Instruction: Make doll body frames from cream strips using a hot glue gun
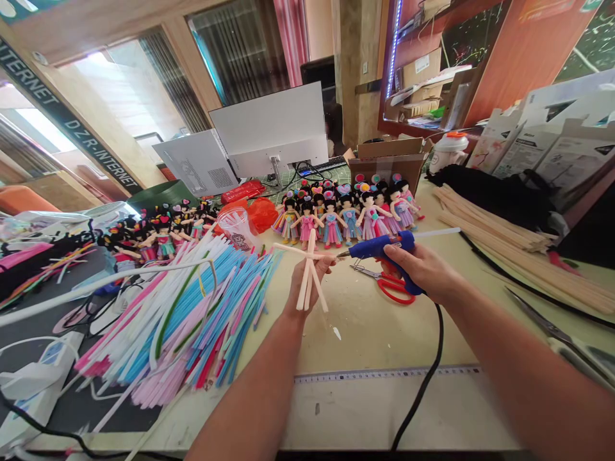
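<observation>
Pinched in my left hand (298,282) is a beige pipe-cleaner doll body (309,272), its arms and legs splayed out. My right hand (417,266) is wrapped around a blue hot glue gun (372,248), with a clear glue stick (437,232) jutting from its back. The gun's nozzle reaches the doll body beside my left fingertips; whether it touches cannot be made out. Red-handled scissors (394,287) lie on the table just below the gun. Behind my hands stand several finished pipe-cleaner dolls (331,224) in colourful skirts.
Coloured pipe cleaners (192,314) are heaped at left, beige ones (500,230) at right. A ruler strip (384,373) runs along the front. The gun's black cord (429,378) crosses it. Large scissors (560,330) lie at right; a monitor (273,128) stands behind.
</observation>
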`<state>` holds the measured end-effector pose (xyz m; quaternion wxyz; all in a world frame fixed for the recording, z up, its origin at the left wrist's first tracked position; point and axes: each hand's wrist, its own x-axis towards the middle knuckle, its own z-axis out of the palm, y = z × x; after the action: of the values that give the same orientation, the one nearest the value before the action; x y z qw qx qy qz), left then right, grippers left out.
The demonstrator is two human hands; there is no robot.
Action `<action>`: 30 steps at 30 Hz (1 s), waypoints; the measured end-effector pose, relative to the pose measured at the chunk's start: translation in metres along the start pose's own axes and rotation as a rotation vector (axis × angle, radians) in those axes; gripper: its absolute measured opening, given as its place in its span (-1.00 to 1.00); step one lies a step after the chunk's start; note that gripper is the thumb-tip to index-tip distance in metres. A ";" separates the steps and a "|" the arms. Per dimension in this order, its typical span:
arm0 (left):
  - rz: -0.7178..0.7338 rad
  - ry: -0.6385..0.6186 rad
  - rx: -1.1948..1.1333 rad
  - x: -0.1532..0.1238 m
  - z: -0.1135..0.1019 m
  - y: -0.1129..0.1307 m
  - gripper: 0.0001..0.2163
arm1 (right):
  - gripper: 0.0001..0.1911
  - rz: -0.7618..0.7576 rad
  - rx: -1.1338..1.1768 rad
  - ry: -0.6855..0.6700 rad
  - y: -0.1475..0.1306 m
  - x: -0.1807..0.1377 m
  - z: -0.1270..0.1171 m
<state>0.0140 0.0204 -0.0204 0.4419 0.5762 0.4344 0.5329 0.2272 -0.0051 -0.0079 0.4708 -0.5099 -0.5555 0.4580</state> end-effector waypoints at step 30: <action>0.011 0.044 -0.006 0.004 -0.002 -0.009 -0.70 | -0.63 -0.019 -0.285 0.116 -0.015 -0.006 -0.014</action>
<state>0.0115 0.0270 -0.0282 0.4308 0.5656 0.4391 0.5492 0.2389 -0.0112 0.0082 0.4293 -0.5920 -0.5914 0.3398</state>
